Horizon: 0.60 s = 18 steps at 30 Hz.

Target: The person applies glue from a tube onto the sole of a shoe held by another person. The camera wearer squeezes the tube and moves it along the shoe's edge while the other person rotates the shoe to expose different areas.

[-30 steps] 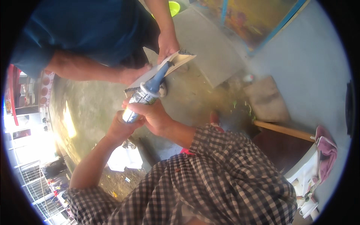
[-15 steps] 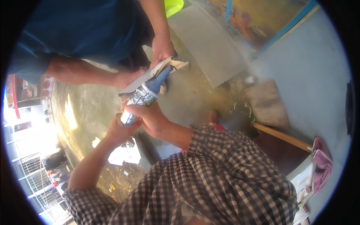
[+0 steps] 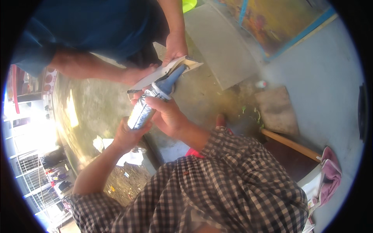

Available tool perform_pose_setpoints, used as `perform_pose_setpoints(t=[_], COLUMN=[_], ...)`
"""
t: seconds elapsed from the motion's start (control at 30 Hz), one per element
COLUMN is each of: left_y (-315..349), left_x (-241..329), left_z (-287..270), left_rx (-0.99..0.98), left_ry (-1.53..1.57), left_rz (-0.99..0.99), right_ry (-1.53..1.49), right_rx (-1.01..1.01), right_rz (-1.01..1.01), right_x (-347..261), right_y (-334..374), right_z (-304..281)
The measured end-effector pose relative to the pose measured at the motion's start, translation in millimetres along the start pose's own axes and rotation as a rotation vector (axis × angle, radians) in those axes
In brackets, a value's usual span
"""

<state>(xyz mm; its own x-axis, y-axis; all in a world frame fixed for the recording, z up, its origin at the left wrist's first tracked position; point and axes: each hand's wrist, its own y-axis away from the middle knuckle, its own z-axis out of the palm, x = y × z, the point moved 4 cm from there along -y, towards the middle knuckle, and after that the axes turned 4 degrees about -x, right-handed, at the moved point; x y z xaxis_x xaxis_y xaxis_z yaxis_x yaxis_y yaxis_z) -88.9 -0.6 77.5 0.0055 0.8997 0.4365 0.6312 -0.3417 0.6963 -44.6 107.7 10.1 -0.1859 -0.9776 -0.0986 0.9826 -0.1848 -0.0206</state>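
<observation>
Both my hands hold a silver foil sealant tube (image 3: 140, 116) with a white collar and a grey-blue nozzle (image 3: 171, 79). My left hand (image 3: 130, 134) is closed round its lower end. Nearer the collar, my right hand (image 3: 168, 112) grips it, thumb lying across the foil. The nozzle points up and to the right, close to a bent white panel (image 3: 147, 80) with dark smears along its edges. Whether the tip touches the panel I cannot tell. Another person's two hands (image 3: 176, 48) hold this panel from the far side.
The other person, in dark blue, stands at the far left. A grey board (image 3: 221, 46) lies on the floor beyond. To the right are a brown slab (image 3: 276, 110), a wooden strip (image 3: 291, 145) and a pink cloth (image 3: 330, 174). A yellow-green basin (image 3: 189, 4) shows at the top.
My right hand has shifted along the tube toward the collar, and more foil shows between my hands. The panel and the other person's hands appear slightly higher and further right.
</observation>
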Motion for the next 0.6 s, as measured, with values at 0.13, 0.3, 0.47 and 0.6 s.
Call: perform_pose_setpoints(t=[0.13,0.3,0.47,0.6], left_y=[4,14,21,25], left_x=[-1,8,0,-2], left_z=[2,6,9,14], left_rx=[-0.031,-0.059,-0.149,-0.139], left_ry=[0.081,0.134,0.122,0.077], left_rz=[0.063,0.064,0.078,0.129], right_ry=[0.057,0.083,0.064,0.053], right_rx=[-0.045,-0.002,0.046,0.09], right_rz=[-0.028,0.024,0.011,-0.001], right_x=[-11,-18,-22,-23], right_y=[0,2,10,13], right_z=[5,11,11,11])
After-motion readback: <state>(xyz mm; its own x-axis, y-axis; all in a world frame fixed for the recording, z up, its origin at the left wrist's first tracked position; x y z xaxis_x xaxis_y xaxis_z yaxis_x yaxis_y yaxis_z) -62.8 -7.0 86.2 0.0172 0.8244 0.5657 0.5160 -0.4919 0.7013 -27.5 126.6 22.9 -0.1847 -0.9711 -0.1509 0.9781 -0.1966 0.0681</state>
